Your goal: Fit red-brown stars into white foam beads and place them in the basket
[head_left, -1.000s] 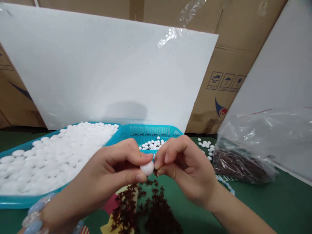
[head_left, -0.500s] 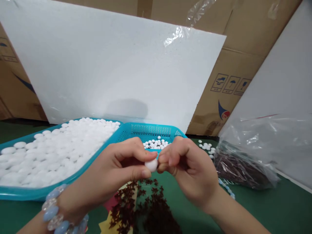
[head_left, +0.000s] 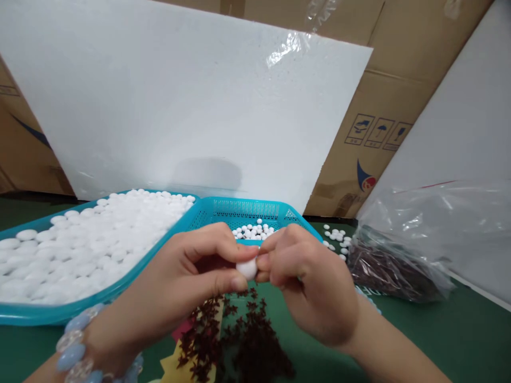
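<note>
A small white ball is pinched between the thumb and forefinger of my left hand. My right hand is closed in a pinch, its fingertips pressed against the ball's right side. Whatever those fingertips grip, if anything, is hidden. Below both hands, a heap of small dark-brown star-like pieces lies on the green table, some of them over yellow and pink paper.
At left, a blue tray is full of white balls. Behind my hands, a blue perforated basket holds several more, with loose ones beside it. At right lies a plastic bag of dark-brown pieces. A white board leans on cardboard boxes.
My right hand has turned, with its knuckles rolled further over and its fingertips still at the ball. My left hand keeps its pinch. The view has shifted slightly.
</note>
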